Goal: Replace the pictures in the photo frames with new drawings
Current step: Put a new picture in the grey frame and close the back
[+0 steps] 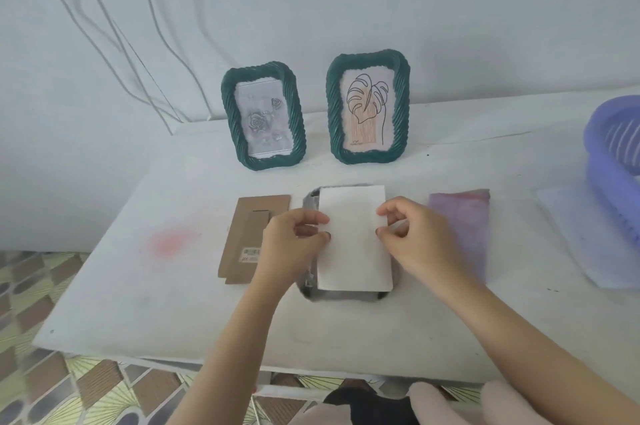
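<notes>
A white sheet [353,241] is pinched at its side edges by the left grip [294,244] and right grip [419,237] over the face-down frame [343,296], likely for squaring; the cardboard backing [242,234] is laid left of it.

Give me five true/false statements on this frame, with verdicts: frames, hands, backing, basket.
1. The left frame and the right frame, both green, stand upright at the back of the table. True.
2. The left hand and the right hand both pinch the white sheet. True.
3. The cardboard backing lies to the right of the white sheet. False: it lies to its left.
4. The right frame shows roses. False: it shows a leaf line drawing; the roses are in the left frame.
5. The purple basket sits at the table's left edge. False: it is at the right edge.
</notes>
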Action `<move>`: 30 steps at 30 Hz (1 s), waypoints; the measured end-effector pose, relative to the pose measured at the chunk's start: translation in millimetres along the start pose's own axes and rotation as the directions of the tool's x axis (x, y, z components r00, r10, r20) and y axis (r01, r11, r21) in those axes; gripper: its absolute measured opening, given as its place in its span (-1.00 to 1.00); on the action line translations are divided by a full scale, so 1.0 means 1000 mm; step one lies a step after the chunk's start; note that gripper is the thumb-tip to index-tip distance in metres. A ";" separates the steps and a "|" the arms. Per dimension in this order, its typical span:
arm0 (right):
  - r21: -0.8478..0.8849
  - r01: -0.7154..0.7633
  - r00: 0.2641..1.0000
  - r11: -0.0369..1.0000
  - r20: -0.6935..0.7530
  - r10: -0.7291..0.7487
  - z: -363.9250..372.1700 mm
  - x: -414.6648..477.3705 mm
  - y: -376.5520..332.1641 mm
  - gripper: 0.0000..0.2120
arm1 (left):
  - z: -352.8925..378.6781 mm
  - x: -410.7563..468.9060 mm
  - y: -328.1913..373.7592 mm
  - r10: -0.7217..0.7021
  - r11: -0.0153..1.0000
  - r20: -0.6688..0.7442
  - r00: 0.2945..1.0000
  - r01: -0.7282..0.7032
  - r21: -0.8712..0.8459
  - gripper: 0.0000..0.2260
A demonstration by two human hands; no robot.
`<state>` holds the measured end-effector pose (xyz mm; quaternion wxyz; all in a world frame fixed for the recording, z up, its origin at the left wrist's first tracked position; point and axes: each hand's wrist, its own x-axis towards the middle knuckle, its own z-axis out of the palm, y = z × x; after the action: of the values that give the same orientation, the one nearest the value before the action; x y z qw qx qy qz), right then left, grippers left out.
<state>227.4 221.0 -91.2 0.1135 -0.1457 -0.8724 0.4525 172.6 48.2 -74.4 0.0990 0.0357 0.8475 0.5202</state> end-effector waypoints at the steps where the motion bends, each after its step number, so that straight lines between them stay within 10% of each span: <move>1: -0.055 0.008 1.000 0.998 0.008 -0.007 0.004 0.000 0.000 -0.82 | -0.001 0.002 -0.002 0.004 0.999 -0.005 1.000 -0.004 0.037 -0.85; 11: -0.384 0.061 0.998 0.921 0.018 -0.058 0.018 -0.004 0.000 -0.66 | 0.000 0.015 -0.024 0.241 0.821 -0.012 0.970 -0.197 0.536 -0.86; 30: -0.296 0.039 0.996 0.954 -0.067 -0.061 0.027 -0.007 0.008 -0.66 | -0.003 0.016 -0.040 0.305 0.914 0.060 0.950 -0.310 0.262 -0.67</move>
<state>226.4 202.5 -113.1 0.1348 -0.1557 -0.9285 0.3089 158.5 30.0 -111.1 0.0179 0.1864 0.8930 0.4092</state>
